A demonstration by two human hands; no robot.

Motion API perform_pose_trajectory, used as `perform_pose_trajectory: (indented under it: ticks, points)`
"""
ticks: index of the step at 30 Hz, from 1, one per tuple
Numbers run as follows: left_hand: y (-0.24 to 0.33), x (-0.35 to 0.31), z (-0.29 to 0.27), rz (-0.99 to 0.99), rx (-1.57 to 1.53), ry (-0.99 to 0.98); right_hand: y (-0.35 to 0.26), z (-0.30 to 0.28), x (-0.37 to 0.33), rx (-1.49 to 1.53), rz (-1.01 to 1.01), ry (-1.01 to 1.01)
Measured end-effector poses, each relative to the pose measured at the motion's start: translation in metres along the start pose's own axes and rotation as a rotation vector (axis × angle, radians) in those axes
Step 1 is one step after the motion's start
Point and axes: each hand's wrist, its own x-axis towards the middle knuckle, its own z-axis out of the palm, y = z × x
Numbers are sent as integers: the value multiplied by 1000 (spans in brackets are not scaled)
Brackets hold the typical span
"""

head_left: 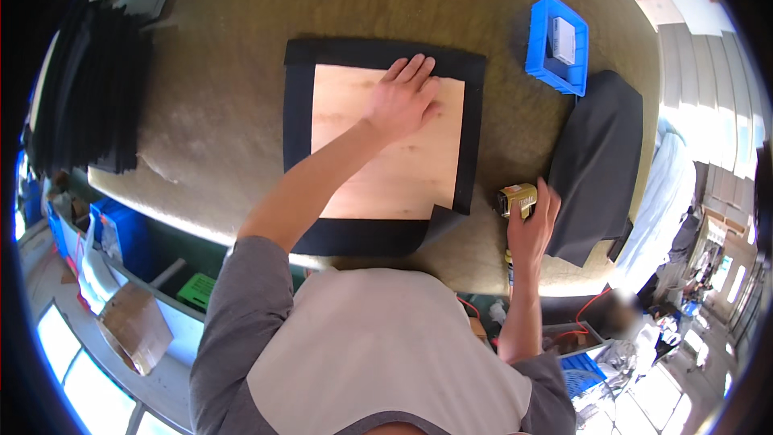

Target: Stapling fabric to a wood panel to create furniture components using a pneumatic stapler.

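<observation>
A pale wooden board (pixel 386 161) lies on a larger square of black fabric (pixel 370 51) at the middle of the table. The fabric's margin shows all around the board, and its near right corner is folded up. My left hand (pixel 404 101) lies palm down on the board, fingers stretched over its far edge onto the fabric. To the right of the board, my right hand (pixel 531 225) curls round a gold-and-black staple gun (pixel 518 197) at table level. Much of the tool's handle is hidden by this hand; its lower end shows beside my wrist.
At the far right stands a blue plastic tray (pixel 547 74) with a small white box (pixel 564 40) in it. More black fabric (pixel 600 169) lies along the right table edge. A tall black fabric stack (pixel 97 89) occupies the left side. A red hose (pixel 592 306) runs below the table edge.
</observation>
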Motion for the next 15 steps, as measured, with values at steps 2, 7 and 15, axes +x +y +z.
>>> perform_pose_trajectory:
  ticks: [2, 7, 15]
  points:
    - [5, 12, -6, 65, 2, 72, 21, -6, -49, -73, 94, -85]
    - [4, 9, 7, 68, -7, 95, 59, 13, -50, -248, 152, -93]
    - [4, 7, 11, 61, -1, 126, -48, -30, 92, 952, 332, -580]
